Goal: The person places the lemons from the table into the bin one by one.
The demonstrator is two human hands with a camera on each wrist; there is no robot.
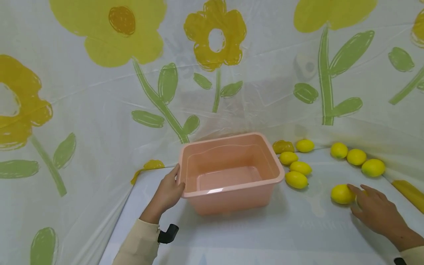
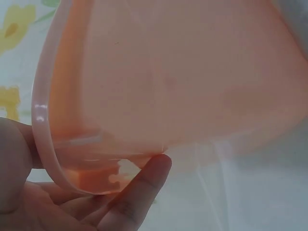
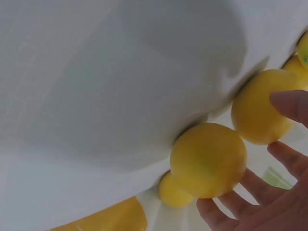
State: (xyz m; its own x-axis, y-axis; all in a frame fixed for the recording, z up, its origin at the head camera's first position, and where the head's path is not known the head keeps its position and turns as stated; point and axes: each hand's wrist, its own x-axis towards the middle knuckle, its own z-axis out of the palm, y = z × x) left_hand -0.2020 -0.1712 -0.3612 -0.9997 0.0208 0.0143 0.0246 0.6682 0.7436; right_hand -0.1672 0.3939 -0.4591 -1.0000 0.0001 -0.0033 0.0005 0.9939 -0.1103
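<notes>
A pink plastic basin (image 1: 228, 202) stands on the white table, with no contents visible inside. My left hand (image 1: 167, 193) grips its left rim, fingers on the outside; in the left wrist view the basin wall (image 2: 183, 72) fills most of the picture. On the right, my right hand (image 1: 377, 209) is at two lemons, fingers spread and slightly bent. In the right wrist view the thumb and a fingertip are at one lemon (image 3: 262, 108), and other fingertips lie by the second lemon (image 3: 208, 160). From the head, one lemon (image 1: 342, 194) shows clearly; the other is mostly hidden behind the fingers.
Several lemons (image 1: 300, 168) lie just right of the basin. Three more lemons (image 1: 356, 157) form a row at the back right, near the hanging cloth. That white cloth (image 1: 265, 92), printed with yellow flowers, rises behind the table and along its left side.
</notes>
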